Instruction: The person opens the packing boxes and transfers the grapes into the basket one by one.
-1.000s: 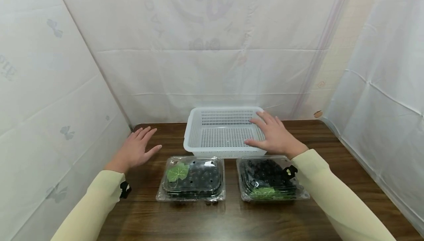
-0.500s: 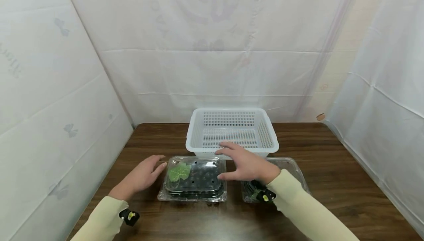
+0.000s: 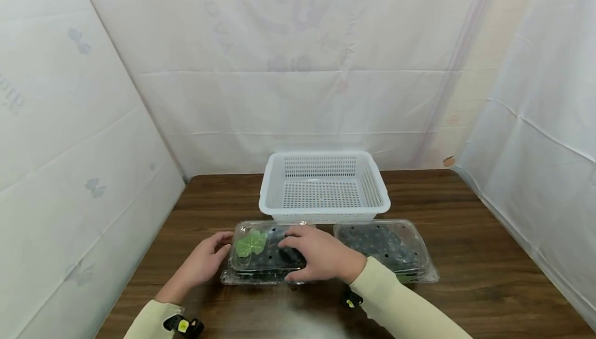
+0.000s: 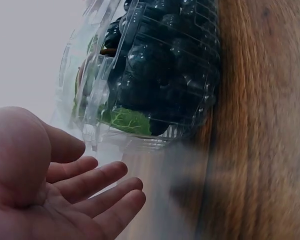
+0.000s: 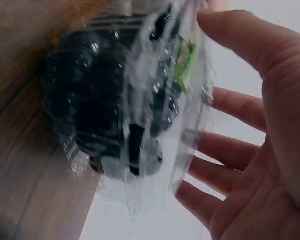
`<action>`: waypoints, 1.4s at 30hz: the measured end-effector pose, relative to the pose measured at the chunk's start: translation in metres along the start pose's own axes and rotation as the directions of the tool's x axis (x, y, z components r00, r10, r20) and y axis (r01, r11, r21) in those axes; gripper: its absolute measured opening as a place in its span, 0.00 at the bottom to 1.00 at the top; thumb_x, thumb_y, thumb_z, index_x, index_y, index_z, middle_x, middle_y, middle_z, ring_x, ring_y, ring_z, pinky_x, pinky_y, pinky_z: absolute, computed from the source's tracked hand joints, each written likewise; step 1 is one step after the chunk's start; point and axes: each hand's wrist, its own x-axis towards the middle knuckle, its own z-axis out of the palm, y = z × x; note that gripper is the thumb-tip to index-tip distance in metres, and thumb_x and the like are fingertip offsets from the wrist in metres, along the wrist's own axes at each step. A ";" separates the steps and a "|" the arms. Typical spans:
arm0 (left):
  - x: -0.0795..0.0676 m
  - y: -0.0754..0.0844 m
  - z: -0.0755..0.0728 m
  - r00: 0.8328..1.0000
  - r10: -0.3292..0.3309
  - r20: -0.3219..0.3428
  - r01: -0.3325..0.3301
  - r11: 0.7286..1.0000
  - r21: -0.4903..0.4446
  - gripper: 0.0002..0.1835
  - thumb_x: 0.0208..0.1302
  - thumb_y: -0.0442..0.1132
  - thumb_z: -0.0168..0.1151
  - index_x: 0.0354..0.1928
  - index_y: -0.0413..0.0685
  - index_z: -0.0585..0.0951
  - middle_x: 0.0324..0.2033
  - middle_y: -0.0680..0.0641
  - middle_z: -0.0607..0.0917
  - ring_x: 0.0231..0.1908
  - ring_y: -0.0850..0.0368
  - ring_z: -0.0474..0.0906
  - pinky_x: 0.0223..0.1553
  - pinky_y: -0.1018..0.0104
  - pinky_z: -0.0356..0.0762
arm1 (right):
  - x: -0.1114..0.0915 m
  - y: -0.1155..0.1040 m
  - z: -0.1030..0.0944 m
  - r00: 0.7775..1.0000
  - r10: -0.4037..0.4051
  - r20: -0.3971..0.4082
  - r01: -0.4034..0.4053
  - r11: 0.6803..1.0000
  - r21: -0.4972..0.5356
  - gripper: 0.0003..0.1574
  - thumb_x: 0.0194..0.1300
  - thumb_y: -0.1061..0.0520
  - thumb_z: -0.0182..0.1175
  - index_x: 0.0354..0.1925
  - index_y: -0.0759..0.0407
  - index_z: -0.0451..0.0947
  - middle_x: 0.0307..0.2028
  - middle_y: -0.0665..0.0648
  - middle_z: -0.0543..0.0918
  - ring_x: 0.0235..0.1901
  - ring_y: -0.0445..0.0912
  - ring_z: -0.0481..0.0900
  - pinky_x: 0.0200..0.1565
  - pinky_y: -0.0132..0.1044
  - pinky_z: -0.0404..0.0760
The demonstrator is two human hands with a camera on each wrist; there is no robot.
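Two clear plastic clamshell boxes of dark grapes lie side by side on the table. The left grape box (image 3: 256, 264) has a green leaf (image 3: 251, 242) under its lid. Beside its left end is my left hand (image 3: 205, 260), fingers loosely extended; in the left wrist view a narrow gap shows between thumb and plastic. My right hand (image 3: 321, 256) spreads over the right end of the same box. In the right wrist view its fingertips (image 5: 190, 195) are at the lid's edge, apparently touching it. The right grape box (image 3: 382, 240) sits partly behind my right forearm.
A white perforated plastic basket (image 3: 326, 211) stands just behind the two boxes. Below everything is a dark wood-grain table (image 3: 465, 235). Pale patterned sheets (image 3: 307, 101) hang as walls at the back and both sides.
My right hand has come from over the basket, leftward and nearer, to the left box's right end. My left hand has moved nearer me and rightward to its left end. The boxes stay put.
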 end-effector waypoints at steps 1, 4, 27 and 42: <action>0.000 -0.001 0.001 1.000 -0.005 0.000 0.005 1.000 -0.020 0.22 0.80 0.37 0.51 0.70 0.37 0.71 0.61 0.37 0.81 0.62 0.40 0.78 0.59 0.44 0.80 | 0.001 -0.002 0.002 1.000 -0.006 -0.015 0.006 1.000 -0.028 0.40 0.61 0.32 0.70 0.65 0.47 0.77 0.68 0.55 0.75 0.67 0.48 0.75 0.63 0.42 0.80; 0.002 -0.005 0.003 0.999 -0.045 0.011 0.046 0.995 -0.092 0.22 0.79 0.36 0.51 0.70 0.38 0.71 0.61 0.37 0.81 0.62 0.42 0.78 0.58 0.47 0.81 | 0.002 -0.006 0.007 0.999 -0.022 -0.050 0.017 0.995 -0.098 0.40 0.59 0.31 0.71 0.64 0.46 0.78 0.65 0.55 0.77 0.65 0.48 0.76 0.60 0.42 0.82; 0.004 -0.026 -0.003 0.970 0.002 0.244 0.125 0.855 -0.503 0.30 0.80 0.35 0.49 0.78 0.33 0.56 0.73 0.28 0.64 0.69 0.44 0.71 0.63 0.54 0.80 | 0.006 -0.012 0.025 0.985 -0.081 -0.155 0.045 0.974 -0.220 0.38 0.58 0.30 0.70 0.61 0.45 0.79 0.58 0.55 0.81 0.50 0.47 0.82 0.52 0.42 0.85; 0.006 -0.041 -0.009 0.924 0.149 0.353 0.111 0.778 -0.618 0.40 0.79 0.40 0.54 0.80 0.33 0.46 0.77 0.26 0.53 0.64 0.66 0.74 0.62 0.70 0.78 | 0.010 -0.015 0.025 0.988 -0.047 -0.147 0.014 0.976 -0.218 0.39 0.58 0.26 0.68 0.60 0.44 0.79 0.51 0.50 0.81 0.45 0.43 0.81 0.47 0.41 0.84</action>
